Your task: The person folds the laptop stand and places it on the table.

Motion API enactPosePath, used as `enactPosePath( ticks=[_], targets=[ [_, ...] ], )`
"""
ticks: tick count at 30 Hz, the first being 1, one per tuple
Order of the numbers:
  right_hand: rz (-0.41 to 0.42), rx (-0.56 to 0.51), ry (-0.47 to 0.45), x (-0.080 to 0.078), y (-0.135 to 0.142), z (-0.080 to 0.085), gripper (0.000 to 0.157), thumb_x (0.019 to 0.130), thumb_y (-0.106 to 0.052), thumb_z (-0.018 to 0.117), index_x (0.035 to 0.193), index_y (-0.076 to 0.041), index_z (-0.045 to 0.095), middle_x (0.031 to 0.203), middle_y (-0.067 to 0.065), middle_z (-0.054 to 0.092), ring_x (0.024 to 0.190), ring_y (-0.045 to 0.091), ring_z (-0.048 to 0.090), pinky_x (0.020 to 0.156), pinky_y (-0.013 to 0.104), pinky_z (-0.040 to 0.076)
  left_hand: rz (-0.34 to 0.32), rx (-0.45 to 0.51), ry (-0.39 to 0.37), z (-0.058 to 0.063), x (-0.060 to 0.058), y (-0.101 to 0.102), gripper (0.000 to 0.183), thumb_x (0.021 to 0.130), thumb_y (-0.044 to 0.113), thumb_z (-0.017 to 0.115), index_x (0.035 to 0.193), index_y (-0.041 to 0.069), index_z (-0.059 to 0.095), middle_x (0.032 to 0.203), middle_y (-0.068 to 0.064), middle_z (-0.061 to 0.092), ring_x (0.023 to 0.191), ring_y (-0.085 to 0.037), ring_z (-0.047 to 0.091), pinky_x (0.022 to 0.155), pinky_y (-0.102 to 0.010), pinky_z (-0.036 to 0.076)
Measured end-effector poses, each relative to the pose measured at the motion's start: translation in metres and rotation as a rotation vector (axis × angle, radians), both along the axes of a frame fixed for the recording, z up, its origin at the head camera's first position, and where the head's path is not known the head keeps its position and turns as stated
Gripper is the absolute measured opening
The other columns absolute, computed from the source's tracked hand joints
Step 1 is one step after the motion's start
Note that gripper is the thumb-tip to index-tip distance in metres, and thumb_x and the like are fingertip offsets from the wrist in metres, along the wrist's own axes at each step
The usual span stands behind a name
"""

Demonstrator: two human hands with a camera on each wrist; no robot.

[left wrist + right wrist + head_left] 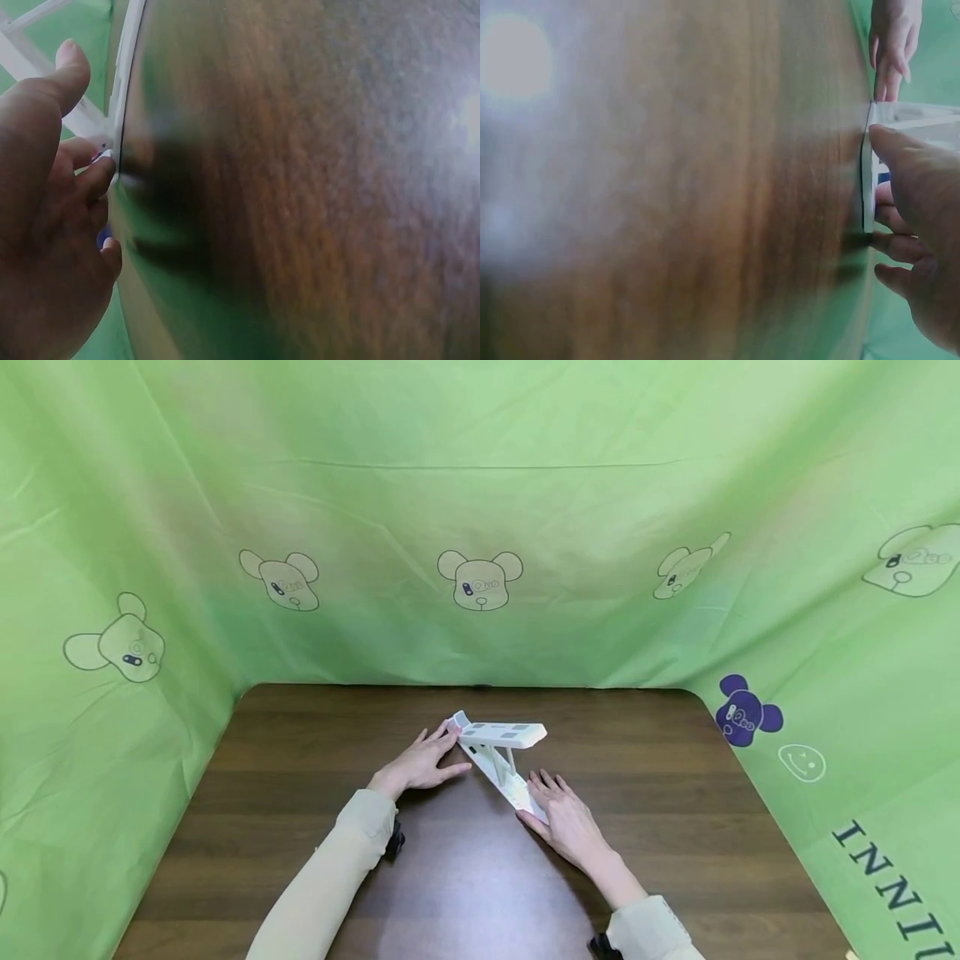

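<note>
A white folding stand is raised on the tabletop, its upper plate with grey pads held above a long base by thin struts. My left hand touches the hinged far-left end with its fingertips, and its thumb sticks out apart from the base. In the left wrist view those fingers meet the stand's edge. At the base's near-right end, my right hand holds the plate between thumb and fingers. The right wrist view shows that thumb on the base edge, with fingers behind it.
The stand is on a dark brown wooden table with rounded far corners. Green curtains printed with bear heads hang behind it and along both sides. Light glares off the tabletop near me.
</note>
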State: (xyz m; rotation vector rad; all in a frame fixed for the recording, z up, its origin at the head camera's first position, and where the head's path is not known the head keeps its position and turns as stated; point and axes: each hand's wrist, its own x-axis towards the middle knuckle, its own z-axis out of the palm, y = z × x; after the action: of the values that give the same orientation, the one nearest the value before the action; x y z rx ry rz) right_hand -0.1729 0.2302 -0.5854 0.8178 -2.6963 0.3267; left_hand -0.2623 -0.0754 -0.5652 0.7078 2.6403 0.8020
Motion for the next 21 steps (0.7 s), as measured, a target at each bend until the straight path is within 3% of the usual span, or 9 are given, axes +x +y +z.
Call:
enactPosePath(
  ticks=[10,21],
  targets=[
    [0.003,0.05,-0.014,0.003,0.0,0.001,0.062,0.094,-0.034,0.083,0.136,0.01,0.071,0.138,0.029,0.074,0.131,0.046,0.071,0.113,0.066,0.055,0.032,-0.041,0.023,0.004,0.001,0.012,0.088,0.109,0.054,0.063,0.173,0.004,0.029,0.182,-0.015,0.028,0.173,-0.03,0.017,0.143,-0.055,0.011],
    [0.013,0.142,-0.021,0.003,-0.004,0.004,0.067,0.097,-0.044,0.079,0.141,0.006,0.07,0.142,0.024,0.074,0.135,0.039,0.071,0.119,0.066,0.05,0.035,-0.048,0.081,-0.002,-0.004,0.023,0.094,0.106,0.052,0.07,0.172,-0.001,0.029,0.181,-0.018,0.03,0.173,-0.032,0.019,0.143,-0.056,0.014]
  ],
)
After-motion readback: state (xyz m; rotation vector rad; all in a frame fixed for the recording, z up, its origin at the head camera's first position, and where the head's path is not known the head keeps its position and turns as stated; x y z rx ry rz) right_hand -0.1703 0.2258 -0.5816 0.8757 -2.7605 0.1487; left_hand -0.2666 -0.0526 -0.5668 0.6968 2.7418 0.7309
